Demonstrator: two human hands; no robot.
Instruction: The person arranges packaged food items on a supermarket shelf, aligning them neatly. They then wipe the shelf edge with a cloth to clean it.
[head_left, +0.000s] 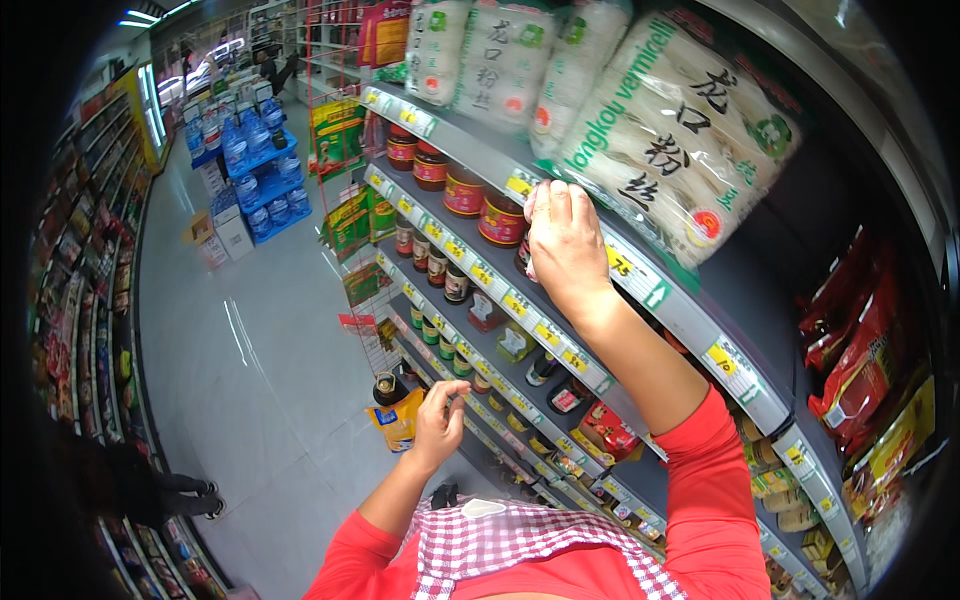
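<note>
My right hand (568, 238) is pressed to the front price rail (469, 154) of a grey store shelf. Under its fingers peeks a crumpled pinkish cloth (529, 204), mostly covered by the hand. Just above lies a large clear pack of dried vermicelli (675, 142), its lower edge hanging near the rail. Red-labelled sauce jars (463, 191) stand one level below, left of the hand. Lower down, my left hand (439, 421) hovers before the lower shelves with fingers loosely bent and nothing in it. Behind it is a yellow bag (395, 421) beside a dark capped bottle (388, 388).
Lower tiers hold bottles and small jars (455, 285). Red packets (862, 360) fill the shelf at right. Across the grey aisle floor (277, 390), a blue rack (266, 180) carries water bottles. A person's legs (187, 495) show at lower left, by another stocked shelf (82, 322).
</note>
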